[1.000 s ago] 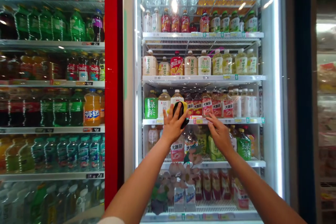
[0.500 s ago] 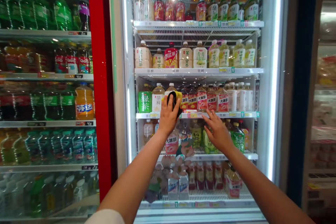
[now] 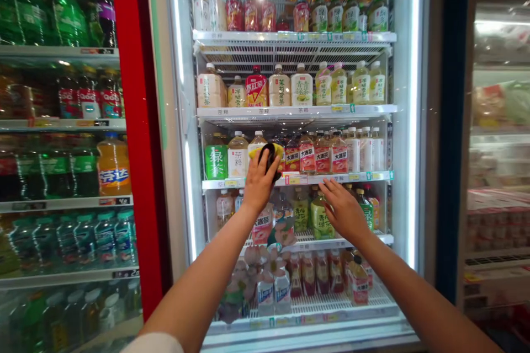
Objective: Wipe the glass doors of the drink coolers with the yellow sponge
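My left hand (image 3: 259, 185) presses a yellow-and-black cloth (image 3: 270, 155) to the glass door (image 3: 296, 121) of an upright drinks fridge, in front of the third shelf. The fingers lie over the cloth and hide part of it. To the right, my right hand (image 3: 343, 208) is held flat at the door with its fingers stretched out and nothing in it. Behind the glass, near the hands, stand bottles with red-and-white labels (image 3: 307, 155), a white-labelled tea bottle (image 3: 237, 155) and a green tea bottle (image 3: 216, 160).
Left of a red upright panel (image 3: 132, 121), another cooler holds soft drinks such as an orange soda bottle (image 3: 112, 165). On the right stands a shelf unit with packaged goods (image 3: 497, 220). Faded flower shapes (image 3: 244, 281) show over the lower door.
The view has turned a little to the right, so the fridge sits further left. My right hand has slid slightly right across the door, its fingers closer together. My left hand keeps the cloth.
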`<state>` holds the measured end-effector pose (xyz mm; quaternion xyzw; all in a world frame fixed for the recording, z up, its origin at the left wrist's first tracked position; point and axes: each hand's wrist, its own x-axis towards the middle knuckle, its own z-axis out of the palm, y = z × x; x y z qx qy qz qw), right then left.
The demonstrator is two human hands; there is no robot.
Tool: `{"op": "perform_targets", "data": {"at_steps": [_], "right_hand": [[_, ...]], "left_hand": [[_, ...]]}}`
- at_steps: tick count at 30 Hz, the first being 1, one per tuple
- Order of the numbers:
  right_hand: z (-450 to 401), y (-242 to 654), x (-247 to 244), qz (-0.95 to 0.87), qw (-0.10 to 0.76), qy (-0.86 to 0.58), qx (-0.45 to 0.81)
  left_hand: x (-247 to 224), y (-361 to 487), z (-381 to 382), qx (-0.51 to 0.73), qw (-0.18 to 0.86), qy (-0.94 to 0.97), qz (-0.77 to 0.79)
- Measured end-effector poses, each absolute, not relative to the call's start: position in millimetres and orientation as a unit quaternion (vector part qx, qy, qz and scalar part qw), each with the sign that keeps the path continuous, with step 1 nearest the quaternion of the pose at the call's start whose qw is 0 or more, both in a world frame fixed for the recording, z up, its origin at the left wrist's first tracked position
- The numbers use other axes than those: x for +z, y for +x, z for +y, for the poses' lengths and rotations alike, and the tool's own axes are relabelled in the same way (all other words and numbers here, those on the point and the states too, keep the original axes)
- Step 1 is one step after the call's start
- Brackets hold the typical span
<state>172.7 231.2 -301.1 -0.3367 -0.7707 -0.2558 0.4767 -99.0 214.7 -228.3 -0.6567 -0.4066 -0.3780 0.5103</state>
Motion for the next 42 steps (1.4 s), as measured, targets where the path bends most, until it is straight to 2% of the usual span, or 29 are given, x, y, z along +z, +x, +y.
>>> {"op": "perform_targets", "data": {"at_steps": [3,6,10,14,16,18,22,24,27,29,31,35,38,42], "right_hand": [[231.1,178.2,-309.1,-0.757,0.486,-0.339,-0.277],[231.7,179.7,-313.8,-0.749,0.472,-0.361,-0.294],[232.2,177.2,-307.6,-0.746,0.453,-0.381,-0.304],[234.4,179.5,-299.2,-0.743,0.457,-0.37,-0.32],[236.5,183.7,-299.4,-0.737,0.463,-0.364,-0.331],[239.2,188.9,-302.7,-0.734,0.466,-0.358,-0.339],[245.1,197.6,-312.0,-0.739,0.465,-0.356,-0.333],[247.6,199.9,-314.9,-0.74,0.467,-0.362,-0.321],[251.4,202.8,-316.0,-0.741,0.475,-0.365,-0.303],[254.4,206.2,-315.5,-0.743,0.482,-0.361,-0.294],[257.9,212.0,-314.8,-0.744,0.488,-0.354,-0.287],[265.1,228.5,-312.1,-0.749,0.495,-0.343,-0.276],[268.0,239.4,-307.2,-0.752,0.499,-0.335,-0.27],[269.6,249.5,-300.2,-0.758,0.505,-0.324,-0.255]], "left_hand": [[-261.8,-104.8,210.0,-0.402,0.508,-0.634,-0.422],[-290.0,-88.3,215.2,-0.347,0.528,-0.678,-0.376],[-257.9,-57.5,229.8,-0.298,0.548,-0.71,-0.327],[-214.3,-56.6,229.4,-0.338,0.525,-0.681,-0.382],[-223.0,-65.3,223.7,-0.373,0.512,-0.652,-0.418],[-251.5,-71.5,219.8,-0.399,0.51,-0.625,-0.436],[-303.8,-57.3,224.8,-0.348,0.54,-0.66,-0.391],[-299.1,-40.5,230.7,-0.32,0.539,-0.681,-0.378],[-257.3,-20.9,236.2,-0.315,0.509,-0.692,-0.404],[-229.6,-18.1,234.3,-0.338,0.49,-0.678,-0.432],[-220.8,-23.3,228.5,-0.369,0.479,-0.655,-0.453],[-266.5,-34.1,221.8,-0.421,0.477,-0.608,-0.475],[-303.6,-18.8,230.1,-0.377,0.504,-0.64,-0.441],[-289.2,15.4,241.0,-0.324,0.497,-0.687,-0.42]]}}
